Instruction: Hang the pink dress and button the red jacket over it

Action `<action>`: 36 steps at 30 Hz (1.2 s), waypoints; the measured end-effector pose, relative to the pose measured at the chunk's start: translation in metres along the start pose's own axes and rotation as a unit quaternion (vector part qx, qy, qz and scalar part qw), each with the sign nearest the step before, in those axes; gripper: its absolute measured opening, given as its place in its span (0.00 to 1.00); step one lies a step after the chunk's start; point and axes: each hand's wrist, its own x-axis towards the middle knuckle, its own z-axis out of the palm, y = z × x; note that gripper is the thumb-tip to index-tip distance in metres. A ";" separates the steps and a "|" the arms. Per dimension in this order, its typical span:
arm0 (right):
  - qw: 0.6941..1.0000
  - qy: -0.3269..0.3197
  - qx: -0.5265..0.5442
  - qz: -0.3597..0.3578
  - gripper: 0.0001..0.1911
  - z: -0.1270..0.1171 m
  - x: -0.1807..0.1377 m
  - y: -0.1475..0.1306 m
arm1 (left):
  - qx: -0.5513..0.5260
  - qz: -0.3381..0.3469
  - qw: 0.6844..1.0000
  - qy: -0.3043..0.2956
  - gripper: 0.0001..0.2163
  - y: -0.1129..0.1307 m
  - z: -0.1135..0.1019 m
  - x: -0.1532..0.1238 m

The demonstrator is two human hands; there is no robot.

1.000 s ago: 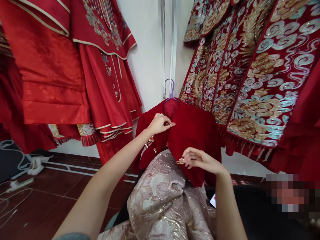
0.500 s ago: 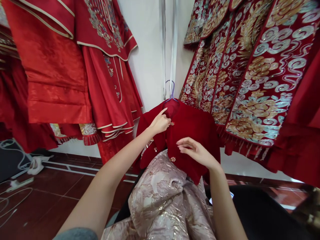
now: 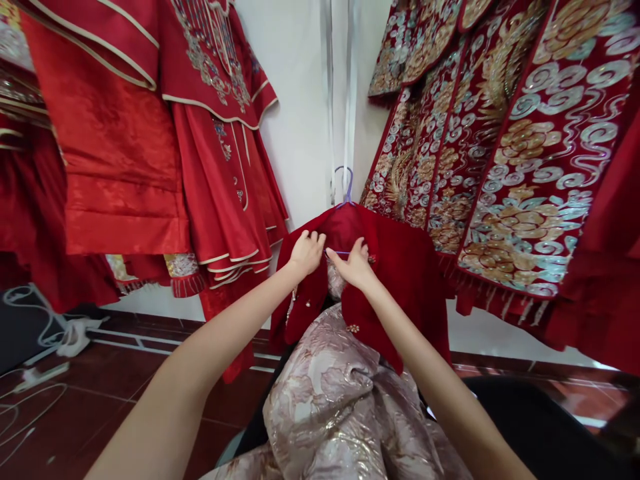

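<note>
A dark red velvet jacket (image 3: 410, 273) hangs on a purple hanger (image 3: 349, 187), its front parted at the collar. My left hand (image 3: 307, 253) has its fingers curled over the left front edge. On the opposite edge, my right hand (image 3: 354, 263) grips the cloth near the collar, thumb towards the opening. Between the hands the hanger's thin lower bar shows against the lining. A gold flower-shaped button (image 3: 353, 328) sits on the right front panel. Shiny pinkish brocade fabric (image 3: 320, 393) lies bunched below the jacket and shows through the gap.
Red garments with pale piping (image 3: 220, 173) hang at the left, and a heavily embroidered red garment (image 3: 520, 173) at the right. White straps (image 3: 351, 87) run down the wall above the hanger. White shoes (image 3: 75, 335) and cables lie near a rack's base at the lower left.
Both hands have come to the jacket's collar edges and taken hold of them. The front has been drawn apart, baring the lining and the hanger's lower bar.
</note>
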 end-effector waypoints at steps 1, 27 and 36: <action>1.000 0.012 -0.019 0.006 0.65 -0.005 -0.004 0.007 | -0.003 -0.028 1.000 0.001 0.19 -0.001 -0.001 -0.003; 0.880 0.052 -0.444 -0.158 0.26 -0.192 0.057 0.046 | -0.091 -0.157 0.980 0.083 0.20 -0.043 0.026 -0.013; 0.938 0.044 -0.342 -0.016 0.29 -0.201 0.070 0.049 | -0.136 -0.162 0.976 0.055 0.13 -0.052 0.016 -0.014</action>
